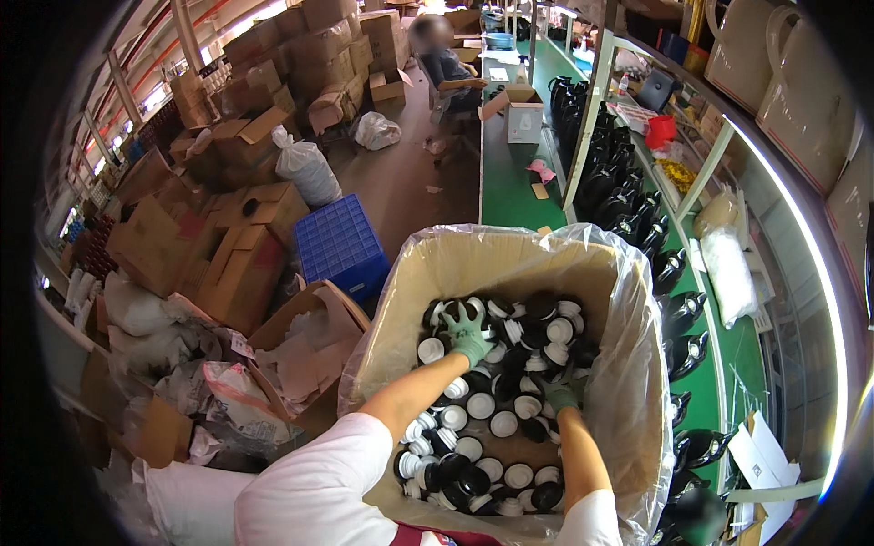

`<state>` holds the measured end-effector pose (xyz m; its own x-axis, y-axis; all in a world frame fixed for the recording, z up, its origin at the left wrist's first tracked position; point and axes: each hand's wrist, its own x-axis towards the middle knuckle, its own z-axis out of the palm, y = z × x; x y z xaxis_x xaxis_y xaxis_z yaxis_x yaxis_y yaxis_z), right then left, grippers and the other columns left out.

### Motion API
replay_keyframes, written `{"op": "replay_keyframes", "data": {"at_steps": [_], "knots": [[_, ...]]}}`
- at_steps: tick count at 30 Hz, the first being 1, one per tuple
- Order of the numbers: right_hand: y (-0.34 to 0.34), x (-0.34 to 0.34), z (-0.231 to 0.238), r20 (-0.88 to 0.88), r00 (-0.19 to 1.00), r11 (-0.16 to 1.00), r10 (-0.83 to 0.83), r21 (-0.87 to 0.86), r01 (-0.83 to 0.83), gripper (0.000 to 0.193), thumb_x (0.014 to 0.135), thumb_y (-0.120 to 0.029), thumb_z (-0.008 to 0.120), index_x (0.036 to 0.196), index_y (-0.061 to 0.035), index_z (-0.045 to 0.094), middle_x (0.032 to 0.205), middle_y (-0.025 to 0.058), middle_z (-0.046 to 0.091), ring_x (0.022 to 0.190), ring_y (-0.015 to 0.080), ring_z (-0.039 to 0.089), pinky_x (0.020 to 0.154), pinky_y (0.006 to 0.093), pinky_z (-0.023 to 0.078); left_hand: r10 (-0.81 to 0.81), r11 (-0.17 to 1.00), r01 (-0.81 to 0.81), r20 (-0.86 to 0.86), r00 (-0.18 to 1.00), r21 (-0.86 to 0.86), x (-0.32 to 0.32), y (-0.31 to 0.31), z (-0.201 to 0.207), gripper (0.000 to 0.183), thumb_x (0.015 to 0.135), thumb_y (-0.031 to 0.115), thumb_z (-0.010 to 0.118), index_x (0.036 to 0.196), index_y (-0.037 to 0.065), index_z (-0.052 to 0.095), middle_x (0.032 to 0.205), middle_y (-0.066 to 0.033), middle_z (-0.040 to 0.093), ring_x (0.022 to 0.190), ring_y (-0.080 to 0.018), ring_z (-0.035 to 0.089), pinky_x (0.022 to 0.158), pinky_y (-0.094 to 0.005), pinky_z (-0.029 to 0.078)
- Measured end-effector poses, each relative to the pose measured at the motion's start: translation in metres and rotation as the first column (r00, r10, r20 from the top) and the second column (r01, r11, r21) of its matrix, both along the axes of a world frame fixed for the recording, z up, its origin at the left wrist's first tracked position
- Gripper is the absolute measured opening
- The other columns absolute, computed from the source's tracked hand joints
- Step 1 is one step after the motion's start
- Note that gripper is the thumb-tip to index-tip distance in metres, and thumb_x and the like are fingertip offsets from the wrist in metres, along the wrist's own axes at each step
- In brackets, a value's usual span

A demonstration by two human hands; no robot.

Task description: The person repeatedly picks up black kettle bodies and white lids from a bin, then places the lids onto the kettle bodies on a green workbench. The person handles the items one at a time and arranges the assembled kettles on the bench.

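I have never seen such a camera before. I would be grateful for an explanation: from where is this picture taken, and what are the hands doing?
There is no machine here. One wide fisheye camera on a person's head looks down, so straight edges bend near the rim and the forearms enter from below.

Both hands wear greenish gloves and reach into a large cardboard box draped with clear plastic. Inside lie many round, cap-like black and white pieces. The left hand spreads its fingers over them; the right hand is among them, partly shaded, so I cannot tell whether it grips any.

To the left is a blue plastic crate; to the right, dark glossy objects line a green bench.
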<state>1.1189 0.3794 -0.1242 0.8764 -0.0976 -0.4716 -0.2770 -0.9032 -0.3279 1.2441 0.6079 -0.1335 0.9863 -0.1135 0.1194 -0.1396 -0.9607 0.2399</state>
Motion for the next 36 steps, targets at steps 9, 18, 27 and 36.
{"op": "replay_keyframes", "data": {"at_steps": [9, 18, 27, 36], "knots": [[0.028, 0.003, -0.010, 0.104, 0.993, 0.990, -0.061, -0.121, 0.074, 0.102, 0.066, -0.059, 0.072, 0.145, -0.0054, 0.035, 0.148, 0.0241, 0.028, 0.135, 0.0381, 0.033, 0.110, 0.0579, 0.025, -0.106, 0.994, 0.092, -0.296, 0.949, -0.060, -0.013, -0.008, 0.035, 0.079, 0.068, 0.048, 0.080, 0.136, 0.020, 0.053, 0.152, -0.0319, 0.018, 0.126, -0.0561, 0.040, 0.105, -0.0588, 0.037], [0.034, 0.022, -0.045, 0.265, 0.922, 0.954, -0.283, 0.174, 0.243, 0.116, 0.060, -0.071, 0.068, 0.148, -0.0043, 0.033, 0.153, 0.0269, 0.026, 0.142, 0.0396, 0.026, 0.114, 0.0574, 0.023, -0.029, 0.996, 0.045, -0.204, 0.979, 0.074, -0.008, -0.026, 0.029, 0.076, 0.065, 0.059, 0.078, 0.127, 0.020, 0.059, 0.137, -0.0288, 0.033, 0.112, -0.0446, 0.052, 0.090, -0.0532, 0.047], [0.046, -0.038, -0.046, -0.027, 0.922, 0.903, 0.386, -0.191, -0.384, 0.080, 0.077, -0.049, 0.066, 0.147, -0.0192, 0.040, 0.151, 0.0145, 0.037, 0.139, 0.0364, 0.033, 0.117, 0.0524, 0.023, -0.267, 0.936, 0.184, -0.263, 0.927, -0.300, -0.101, -0.045, 0.025, 0.076, 0.072, 0.046, 0.079, 0.138, 0.018, 0.052, 0.149, -0.0327, 0.022, 0.113, -0.0497, 0.055, 0.098, -0.0496, 0.047], [0.025, -0.114, 0.131, -0.120, 0.989, 0.974, -0.082, 0.201, 0.105, 0.055, 0.079, -0.041, 0.066, 0.129, -0.0197, 0.055, 0.131, 0.0123, 0.052, 0.122, 0.0335, 0.050, 0.097, 0.0489, 0.044, -0.635, 0.536, -0.183, -0.536, 0.556, -0.824, -0.079, -0.086, 0.067, 0.043, 0.088, 0.046, 0.068, 0.103, 0.006, 0.066, 0.080, -0.0049, 0.062, 0.064, -0.0150, 0.057, 0.054, -0.0331, 0.050]]}}
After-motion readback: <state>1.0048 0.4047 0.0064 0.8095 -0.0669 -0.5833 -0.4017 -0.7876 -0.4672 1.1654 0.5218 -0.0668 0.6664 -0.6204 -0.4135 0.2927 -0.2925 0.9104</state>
